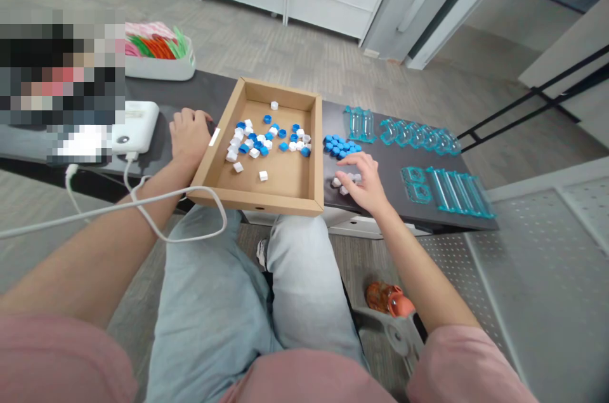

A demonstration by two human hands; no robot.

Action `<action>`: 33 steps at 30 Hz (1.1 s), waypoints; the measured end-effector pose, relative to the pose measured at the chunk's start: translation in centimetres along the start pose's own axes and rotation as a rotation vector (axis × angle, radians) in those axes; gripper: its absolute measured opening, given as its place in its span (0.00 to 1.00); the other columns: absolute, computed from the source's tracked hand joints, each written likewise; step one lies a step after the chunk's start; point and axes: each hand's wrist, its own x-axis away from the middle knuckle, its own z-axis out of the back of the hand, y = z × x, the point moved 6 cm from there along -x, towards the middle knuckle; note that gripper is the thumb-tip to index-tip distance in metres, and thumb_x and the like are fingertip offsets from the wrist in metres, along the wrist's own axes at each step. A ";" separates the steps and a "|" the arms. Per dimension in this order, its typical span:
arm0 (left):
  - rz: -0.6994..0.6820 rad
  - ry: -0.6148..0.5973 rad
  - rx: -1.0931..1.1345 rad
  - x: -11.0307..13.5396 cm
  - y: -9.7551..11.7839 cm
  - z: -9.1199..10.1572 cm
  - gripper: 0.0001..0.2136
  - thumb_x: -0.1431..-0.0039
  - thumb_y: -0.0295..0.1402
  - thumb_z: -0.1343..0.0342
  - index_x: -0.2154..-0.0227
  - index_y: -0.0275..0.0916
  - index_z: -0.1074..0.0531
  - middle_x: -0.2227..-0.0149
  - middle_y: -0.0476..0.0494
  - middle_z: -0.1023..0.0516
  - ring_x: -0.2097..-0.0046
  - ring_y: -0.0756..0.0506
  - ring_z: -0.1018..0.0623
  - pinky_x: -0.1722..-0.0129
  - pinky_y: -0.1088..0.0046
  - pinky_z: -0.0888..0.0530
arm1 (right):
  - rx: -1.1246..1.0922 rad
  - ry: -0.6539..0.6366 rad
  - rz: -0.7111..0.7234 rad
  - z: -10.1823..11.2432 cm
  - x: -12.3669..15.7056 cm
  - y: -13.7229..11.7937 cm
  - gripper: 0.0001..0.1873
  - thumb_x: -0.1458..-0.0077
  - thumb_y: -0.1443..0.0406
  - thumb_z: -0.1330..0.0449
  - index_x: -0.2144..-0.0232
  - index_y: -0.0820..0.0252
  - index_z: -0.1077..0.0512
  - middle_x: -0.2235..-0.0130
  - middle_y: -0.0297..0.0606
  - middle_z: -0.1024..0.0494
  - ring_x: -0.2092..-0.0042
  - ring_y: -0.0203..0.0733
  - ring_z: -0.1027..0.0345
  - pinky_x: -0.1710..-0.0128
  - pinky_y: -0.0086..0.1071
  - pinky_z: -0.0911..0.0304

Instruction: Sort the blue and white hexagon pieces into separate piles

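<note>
A cardboard box without a lid holds loose blue pieces and white pieces, small and cap-like, scattered over its bottom. Just left of its wall my left hand rests on the table, fingers bent and apart; a small dark object, its kind unclear, lies by the fingertips. To the right of the box, my right hand is over a small group of white pieces, thumb and forefinger apart. It partly covers them. A tight cluster of blue pieces lies just beyond it.
Clear teal plastic holders line the dark table at right, with more ribbed ones nearer. At left are a white device with a cable looping over my forearm and a white basket of colourful strips.
</note>
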 end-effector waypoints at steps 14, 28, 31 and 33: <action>-0.043 0.037 -0.009 0.1 0.2 -0.2 0.24 0.22 0.40 0.54 0.33 0.37 0.25 0.28 0.21 0.28 0.26 0.25 0.31 0.28 0.46 0.33 | -0.029 -0.724 0.369 -14.2 -9.0 -13.5 0.05 0.32 0.71 0.37 0.57 0.56 0.25 0.48 0.43 0.20 0.50 0.48 0.24 0.48 0.38 0.32; -0.068 0.040 0.016 0.3 0.3 -0.1 0.24 0.23 0.39 0.52 0.32 0.35 0.25 0.28 0.20 0.28 0.27 0.24 0.31 0.28 0.44 0.33 | -0.392 0.056 0.118 0.8 -8.3 -8.6 0.21 0.33 0.49 0.25 0.49 0.47 0.28 0.49 0.38 0.13 0.50 0.46 0.16 0.55 0.38 0.20; -0.067 0.019 0.006 0.4 0.4 0.0 0.24 0.22 0.37 0.54 0.31 0.32 0.26 0.28 0.19 0.29 0.27 0.25 0.31 0.28 0.44 0.33 | -0.389 0.151 0.013 4.9 -5.8 -3.1 0.23 0.37 0.47 0.21 0.55 0.48 0.27 0.52 0.37 0.13 0.53 0.46 0.16 0.58 0.37 0.20; -0.060 0.024 -0.002 0.4 0.4 0.1 0.25 0.21 0.36 0.55 0.31 0.32 0.26 0.28 0.18 0.29 0.28 0.25 0.31 0.28 0.43 0.33 | -0.354 0.189 -0.067 6.4 -3.5 0.8 0.24 0.40 0.47 0.20 0.56 0.48 0.26 0.54 0.37 0.14 0.56 0.46 0.17 0.60 0.37 0.21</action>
